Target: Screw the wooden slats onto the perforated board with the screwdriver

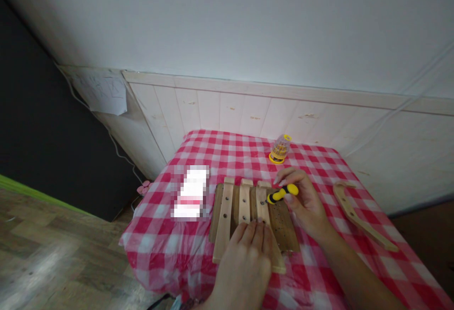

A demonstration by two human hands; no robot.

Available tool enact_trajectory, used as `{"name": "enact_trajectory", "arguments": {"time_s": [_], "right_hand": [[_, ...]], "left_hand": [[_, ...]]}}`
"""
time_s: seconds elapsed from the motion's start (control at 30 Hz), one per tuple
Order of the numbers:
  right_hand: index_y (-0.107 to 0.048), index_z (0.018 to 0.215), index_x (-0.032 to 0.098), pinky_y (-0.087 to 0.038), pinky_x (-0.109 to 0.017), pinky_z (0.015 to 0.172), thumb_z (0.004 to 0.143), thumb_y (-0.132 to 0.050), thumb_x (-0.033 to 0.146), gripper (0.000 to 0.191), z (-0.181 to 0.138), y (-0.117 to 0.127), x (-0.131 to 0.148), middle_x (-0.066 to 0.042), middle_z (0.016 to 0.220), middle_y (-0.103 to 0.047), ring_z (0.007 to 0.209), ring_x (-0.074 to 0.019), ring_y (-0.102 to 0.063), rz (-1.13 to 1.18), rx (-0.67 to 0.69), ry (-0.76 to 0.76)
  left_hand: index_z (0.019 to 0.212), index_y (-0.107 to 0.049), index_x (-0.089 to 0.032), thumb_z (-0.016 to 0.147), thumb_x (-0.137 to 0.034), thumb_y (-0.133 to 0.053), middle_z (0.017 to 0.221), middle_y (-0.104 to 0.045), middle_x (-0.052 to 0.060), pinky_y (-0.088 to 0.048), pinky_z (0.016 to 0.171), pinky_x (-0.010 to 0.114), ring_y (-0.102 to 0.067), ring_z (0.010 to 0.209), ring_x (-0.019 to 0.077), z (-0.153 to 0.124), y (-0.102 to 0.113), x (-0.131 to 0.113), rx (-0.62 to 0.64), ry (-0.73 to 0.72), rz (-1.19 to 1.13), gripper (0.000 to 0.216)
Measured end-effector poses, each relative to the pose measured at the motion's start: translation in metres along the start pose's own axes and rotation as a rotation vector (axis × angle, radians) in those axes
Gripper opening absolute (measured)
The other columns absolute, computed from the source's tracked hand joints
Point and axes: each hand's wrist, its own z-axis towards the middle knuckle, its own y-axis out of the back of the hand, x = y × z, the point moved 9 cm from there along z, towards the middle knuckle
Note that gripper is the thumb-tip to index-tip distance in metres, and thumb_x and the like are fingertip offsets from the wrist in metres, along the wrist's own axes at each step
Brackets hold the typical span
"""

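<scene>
A wooden slatted panel (227, 210) lies flat on the red-and-white checked tablecloth (227, 154). My left hand (244, 262) rests flat on the near end of the slats, fingers stretched out together. My right hand (305, 201) grips a yellow-and-black screwdriver (283, 192), its tip pointing left and down onto one of the slats. Small dark screw holes show along the slats.
A yellow-lidded clear case of screwdriver bits (280, 149) stands at the table's back. A curved wooden piece (358, 215) lies to the right. A blurred white-and-red paper (191, 199) lies left of the panel. Wall panelling is behind; floor drops away at left.
</scene>
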Motion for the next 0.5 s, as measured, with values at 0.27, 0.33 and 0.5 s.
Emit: {"name": "enact_trajectory", "arguments": {"time_s": [0.27, 0.33, 0.5], "right_hand": [[-0.049, 0.103, 0.031, -0.057, -0.034, 0.069, 0.103, -0.057, 0.043, 0.014, -0.006, -0.012, -0.01, 0.003, 0.08, -0.068, 0.066, -0.0165, -0.064, 0.21, 0.036, -0.142], [-0.055, 0.105, 0.03, -0.057, -0.035, 0.069, 0.101, -0.059, 0.047, 0.018, -0.007, -0.009, -0.013, 0.002, 0.078, -0.067, 0.069, -0.0177, -0.065, 0.197, 0.005, -0.149], [-0.064, 0.097, 0.027, -0.058, -0.041, 0.071, 0.1, -0.045, 0.063, 0.041, -0.011, -0.011, -0.024, -0.003, 0.079, -0.067, 0.077, -0.0237, -0.067, 0.276, 0.015, -0.234]], "left_hand": [[0.123, -0.072, -0.004, 0.098, -0.014, -0.058, 0.119, -0.078, 0.016, -0.059, 0.09, 0.031, -0.075, 0.105, 0.0226, 0.0, 0.0, 0.0, 0.024, -0.003, -0.012, 0.029], [0.122, -0.072, -0.004, 0.099, -0.015, -0.058, 0.119, -0.078, 0.016, -0.06, 0.089, 0.031, -0.076, 0.105, 0.0227, 0.0, 0.002, 0.0, 0.015, 0.005, -0.011, 0.029], [0.123, -0.072, -0.004, 0.098, -0.014, -0.059, 0.121, -0.077, 0.016, -0.06, 0.091, 0.033, -0.075, 0.106, 0.0233, -0.001, 0.0, -0.001, 0.011, -0.003, -0.009, 0.029]]}}
